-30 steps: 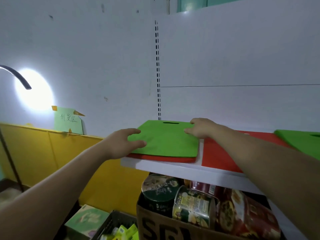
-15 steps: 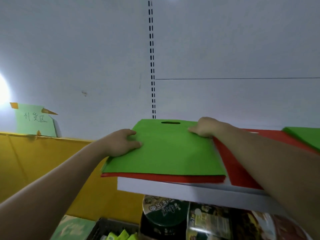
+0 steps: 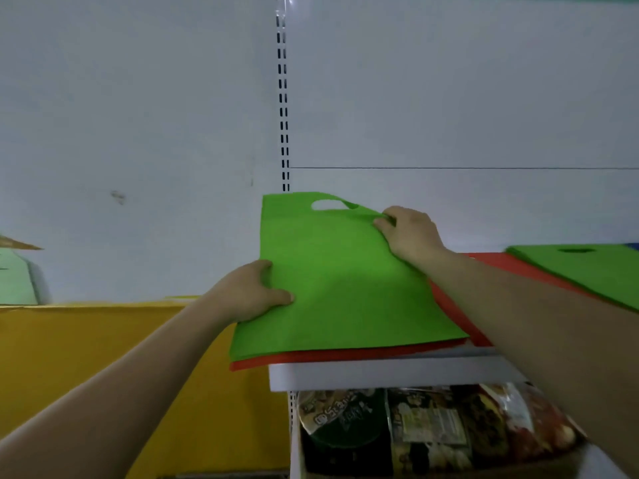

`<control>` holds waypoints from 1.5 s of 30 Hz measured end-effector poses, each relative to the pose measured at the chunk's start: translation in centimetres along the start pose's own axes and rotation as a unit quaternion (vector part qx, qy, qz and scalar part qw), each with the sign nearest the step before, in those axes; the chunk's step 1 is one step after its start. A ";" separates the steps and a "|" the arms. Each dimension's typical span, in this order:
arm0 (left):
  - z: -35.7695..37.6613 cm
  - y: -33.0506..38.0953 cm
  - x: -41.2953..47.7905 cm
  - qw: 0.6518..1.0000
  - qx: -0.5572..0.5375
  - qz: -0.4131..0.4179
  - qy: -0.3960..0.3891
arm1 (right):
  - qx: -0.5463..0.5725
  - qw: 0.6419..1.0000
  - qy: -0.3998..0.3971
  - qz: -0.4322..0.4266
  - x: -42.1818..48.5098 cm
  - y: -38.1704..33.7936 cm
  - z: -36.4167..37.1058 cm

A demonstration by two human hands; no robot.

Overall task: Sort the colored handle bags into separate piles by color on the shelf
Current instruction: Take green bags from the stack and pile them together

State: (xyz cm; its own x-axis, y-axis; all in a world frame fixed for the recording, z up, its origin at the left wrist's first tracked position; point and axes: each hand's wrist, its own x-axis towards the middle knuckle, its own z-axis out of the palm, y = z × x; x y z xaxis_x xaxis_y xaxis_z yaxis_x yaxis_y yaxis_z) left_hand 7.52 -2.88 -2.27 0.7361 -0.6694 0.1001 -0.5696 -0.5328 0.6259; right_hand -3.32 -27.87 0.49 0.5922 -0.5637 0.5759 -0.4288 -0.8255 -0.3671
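A green handle bag [image 3: 339, 281] is tilted up off the white shelf [image 3: 380, 373], its handle slot toward the wall. My left hand [image 3: 249, 293] grips its left edge, thumb on top. My right hand [image 3: 409, 233] pinches its upper right edge near the slot. Under it lies a red bag [image 3: 345, 356] whose corner sticks out past the shelf's left end. A second red bag [image 3: 501, 267] lies to the right, and another green bag [image 3: 584, 267] rests on top of that one at the far right.
A white back wall with a slotted upright [image 3: 283, 108] stands behind the shelf. Below the shelf a box holds packaged snacks [image 3: 432, 430]. A yellow panel [image 3: 103, 340] fills the lower left, with a green paper note [image 3: 15, 278] at the left edge.
Both hands have lifted the green bag, raising its far end off the red bag and pulling it toward me and left. The camera moved closer and tilted.
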 end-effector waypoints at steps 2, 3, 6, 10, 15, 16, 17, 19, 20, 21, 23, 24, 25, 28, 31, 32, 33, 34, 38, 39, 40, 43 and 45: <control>0.0 -0.2 -0.3 0.996 -0.073 0.029 0.053 | 0.049 0.997 0.049 0.015 -0.5 -0.4 -1.0; -0.1 -0.2 -0.4 0.988 -0.128 0.038 0.075 | 0.072 0.995 0.070 0.023 -0.8 -0.5 -1.6; -0.4 -0.1 -0.9 0.962 -0.246 0.064 0.098 | 0.113 0.986 0.108 0.053 -2.0 -1.0 -3.7; -1.0 0.3 -1.8 0.957 -0.240 0.114 0.115 | 0.176 0.973 0.084 0.126 -4.2 -1.1 -5.8; -0.8 1.1 -2.8 0.955 -0.238 0.150 0.093 | 0.158 0.967 0.153 0.127 -7.5 -0.9 -8.4; -0.6 1.4 -3.0 0.953 -0.247 0.155 0.086 | 0.143 0.968 0.165 0.123 -8.3 -0.7 -8.9; -0.3 1.8 -3.3 0.950 -0.259 0.159 0.076 | 0.135 0.967 0.178 0.119 -9.1 -0.7 -9.6; 0.5 2.8 -4.1 0.941 -0.289 0.169 0.043 | 0.122 0.964 0.203 0.117 -10.7 -0.3 -10.9; 1.1 3.3 -4.5 0.937 -0.300 0.178 0.019 | 0.115 0.962 0.216 0.117 -11.4 0.0 -11.6; 1.7 3.9 -4.9 0.932 -0.308 0.191 -0.008 | 0.110 0.960 0.228 0.119 -12.3 0.4 -12.4; 3.2 5.5 -5.7 0.924 -0.317 0.208 -0.054 | 0.101 0.955 0.245 0.130 -14.0 1.4 -14.4; 4.0 6.4 -6.1 0.920 -0.322 0.211 -0.069 | 0.094 0.953 0.253 0.136 -14.9 2.1 -15.4; 4.9 7.4 -6.6 0.916 -0.329 0.215 -0.077 | 0.085 0.951 0.262 0.142 -15.9 2.8 -16.6; 7.7 10.9 -8.4 0.906 -0.341 0.237 -0.075 | 0.056 0.944 0.288 0.152 -19.0 5.3 -20.6; 11.0 15.1 -11.2 0.896 -0.337 0.271 -0.100 | 0.033 0.934 0.312 0.172 -23.0 8.2 -25.2; 12.2 16.6 -12.3 0.892 -0.333 0.280 -0.122 | 0.026 0.929 0.320 0.183 -24.5 9.3 -26.9; 13.5 18.1 -13.5 0.887 -0.327 0.293 -0.147 | 0.018 0.924 0.328 0.193 -25.9 10.3 -28.6; 14.8 19.7 -14.7 0.882 -0.319 0.307 -0.165 | 0.009 0.919 0.335 0.206 -27.5 11.3 -30.3; 19.4 25.5 -19.3 0.875 -0.290 0.349 -0.165 | -0.024 0.902 0.347 0.255 -34.0 14.9 -36.7; 20.5 26.9 -20.4 0.875 -0.289 0.355 -0.161 | -0.032 0.899 0.350 0.262 -35.5 15.6 -38.1; 21.6 28.2 -21.4 0.873 -0.291 0.357 -0.160 | -0.040 0.894 0.355 0.269 -37.0 16.3 -39.5; 24.6 31.8 -24.4 0.857 -0.314 0.362 -0.190 | -0.059 0.881 0.368 0.291 -41.0 18.3 -43.1; 26.5 34.0 -26.0 0.845 -0.326 0.363 -0.219 | -0.071 0.874 0.372 0.303 -43.1 19.6 -45.0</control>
State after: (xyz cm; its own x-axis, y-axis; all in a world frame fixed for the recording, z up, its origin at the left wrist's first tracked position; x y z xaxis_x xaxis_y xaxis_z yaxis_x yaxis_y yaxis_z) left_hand -40.64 -17.35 -4.07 -0.0087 -0.9004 0.4350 -0.3849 0.4045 0.8296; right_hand -67.93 -18.46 1.30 -0.3589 -0.6776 0.6420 -0.6212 -0.3399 -0.7061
